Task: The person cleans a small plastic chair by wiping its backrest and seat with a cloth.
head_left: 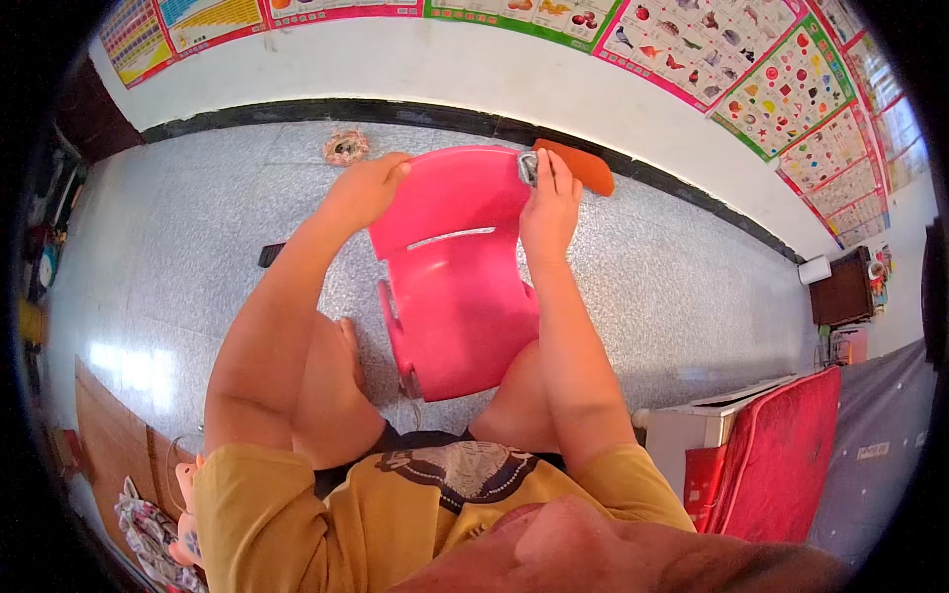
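A pink plastic chair (465,296) stands between my bare knees, with a slot across its back. My left hand (368,190) grips the upper left edge of the backrest, fingers curled over it. At the upper right corner of the backrest, my right hand (550,203) presses a small grey, crumpled-looking item (528,168) against the pink plastic. Its fingers partly cover the item, so I cannot tell exactly what it is. Just behind that hand lies a flat orange piece (583,168) near the wall.
A round woven-looking item (346,146) rests on the speckled floor (672,267) by the wall. A small black object (270,255) lies left of the chair. To my right is a red padded mat (776,450); a brown board (124,425) is at left. Posters (702,44) cover the wall.
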Tool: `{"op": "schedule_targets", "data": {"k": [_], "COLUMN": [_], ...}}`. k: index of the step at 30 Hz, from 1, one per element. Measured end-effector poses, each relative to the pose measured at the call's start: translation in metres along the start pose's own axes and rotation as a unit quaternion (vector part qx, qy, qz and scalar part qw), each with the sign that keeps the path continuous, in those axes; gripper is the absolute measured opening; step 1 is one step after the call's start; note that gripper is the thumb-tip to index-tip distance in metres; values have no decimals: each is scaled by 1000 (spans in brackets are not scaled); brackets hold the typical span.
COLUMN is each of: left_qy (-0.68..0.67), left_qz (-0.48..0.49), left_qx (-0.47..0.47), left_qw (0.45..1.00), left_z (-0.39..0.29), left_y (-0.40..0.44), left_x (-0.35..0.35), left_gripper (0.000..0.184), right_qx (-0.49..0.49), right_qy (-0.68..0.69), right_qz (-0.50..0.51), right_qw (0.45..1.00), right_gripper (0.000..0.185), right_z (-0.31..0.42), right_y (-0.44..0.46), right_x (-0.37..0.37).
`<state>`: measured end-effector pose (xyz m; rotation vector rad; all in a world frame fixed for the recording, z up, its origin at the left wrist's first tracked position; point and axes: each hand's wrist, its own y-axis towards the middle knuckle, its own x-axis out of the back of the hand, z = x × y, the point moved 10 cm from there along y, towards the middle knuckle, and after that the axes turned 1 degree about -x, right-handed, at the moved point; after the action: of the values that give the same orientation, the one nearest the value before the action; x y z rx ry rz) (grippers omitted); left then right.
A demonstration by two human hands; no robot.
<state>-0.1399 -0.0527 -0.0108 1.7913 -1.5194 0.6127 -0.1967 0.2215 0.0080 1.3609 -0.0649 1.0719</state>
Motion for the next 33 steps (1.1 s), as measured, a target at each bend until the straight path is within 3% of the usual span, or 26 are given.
{"op": "schedule_targets", "data": {"k": [8,14,17,20,23,26,30,33], "left_qy": [-1,-8,-1,6,-10,-5,-11,-36], "left_qz": [-2,19,17,-7,2,4,16,16], "left_qx": [18,33,33,18,15,16,30,24], "left_qw": [1000,999,999,1000,1000,1000,999,999], "left_z": [-5,-5,-7,-2,-2,-3,3,4], "left_y": [-2,-2,-3,-4,-3,-2,1,-1], "left_x": [3,1,4,4,2,3,1,2], "left_gripper": [35,37,37,36,37,37,38,38], "right_qx": [66,118,115,38,49,121,186,170], "right_qy": [-25,61,22,6,-35,-9,144,143], "right_qz": [-14,41,10,24,20,-1,106,120], "right_qw": [997,990,993,999,998,993,966,968], "right_gripper": [52,51,51,53,54,56,54,51], "right_z": [17,48,42,17,25,58,116,114], "right_y": [4,-4,2,6,2,-11,-31,-25], "right_x": [2,-10,-1,-3,-6,-20,-33,-27]}}
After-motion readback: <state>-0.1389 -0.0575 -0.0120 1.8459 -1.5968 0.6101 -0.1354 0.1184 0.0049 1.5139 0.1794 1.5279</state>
